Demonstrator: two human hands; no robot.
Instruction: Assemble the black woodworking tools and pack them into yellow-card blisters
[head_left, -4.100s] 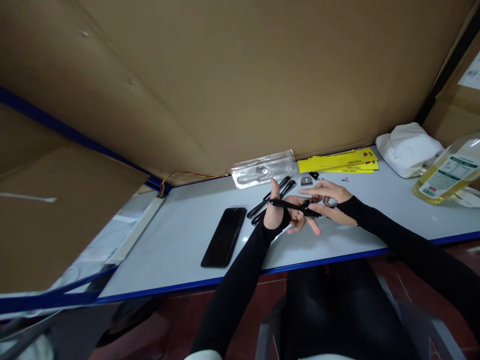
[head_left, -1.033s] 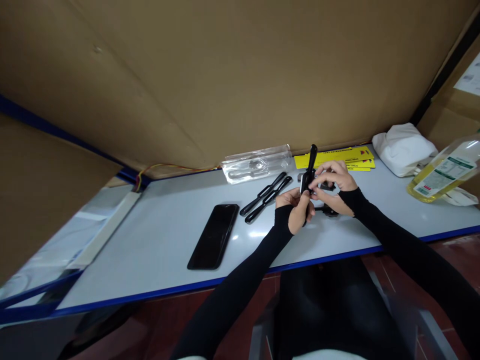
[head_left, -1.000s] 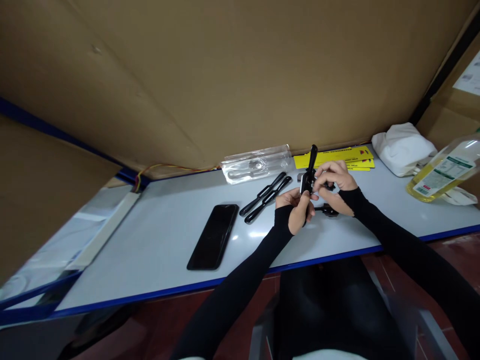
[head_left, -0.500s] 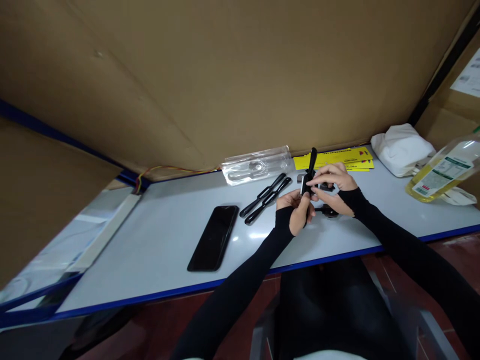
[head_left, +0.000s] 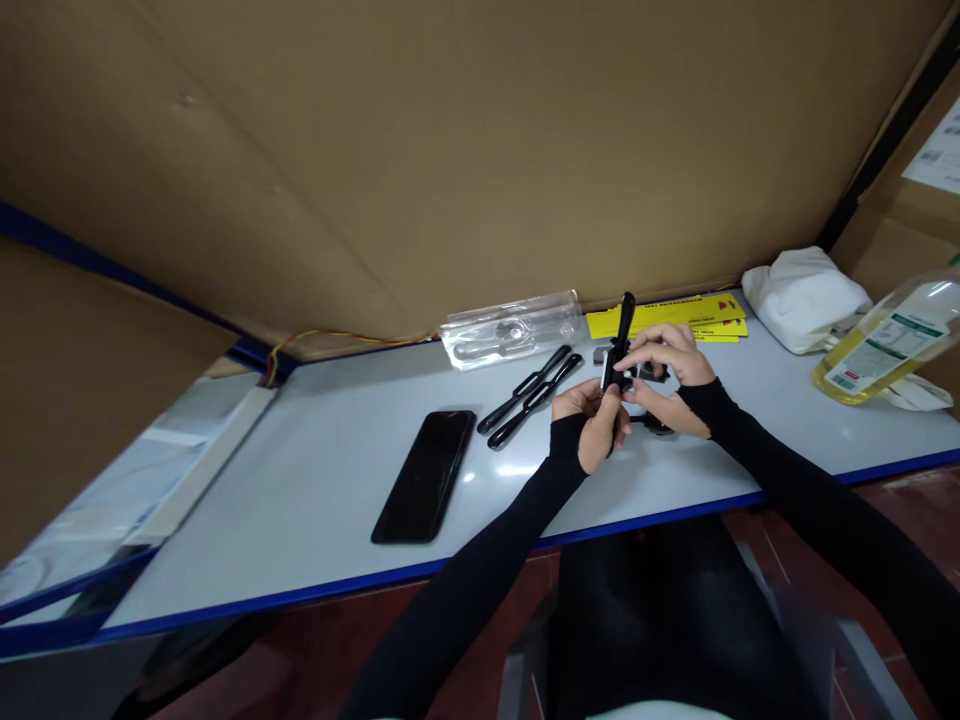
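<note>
My left hand (head_left: 592,420) is closed around the lower part of a black spokeshave (head_left: 625,320), whose upper handle points up and away from me. A pale metal strip, which looks like its blade, shows along the left side of its middle. My right hand (head_left: 667,365) reaches in from the right, its thumb and fingers pressed on the middle of the spokeshave around a small part that they mostly hide. Two more black spokeshave frames (head_left: 529,398) lie side by side left of my hands. Dark metal parts (head_left: 651,424) sit partly hidden under my right hand.
A black phone (head_left: 424,478) lies toward the table's front. Behind are a clear plastic blister tray (head_left: 510,332) and yellow printed cards (head_left: 667,317). On the right stand a white cloth bundle (head_left: 802,295) and a bottle of yellow liquid (head_left: 881,340). Cardboard walls (head_left: 480,150) enclose the table.
My right fingers have shifted slightly on the spokeshave, and its upper handle has moved a little. My left hand keeps its grip. The camera view has shifted slightly.
</note>
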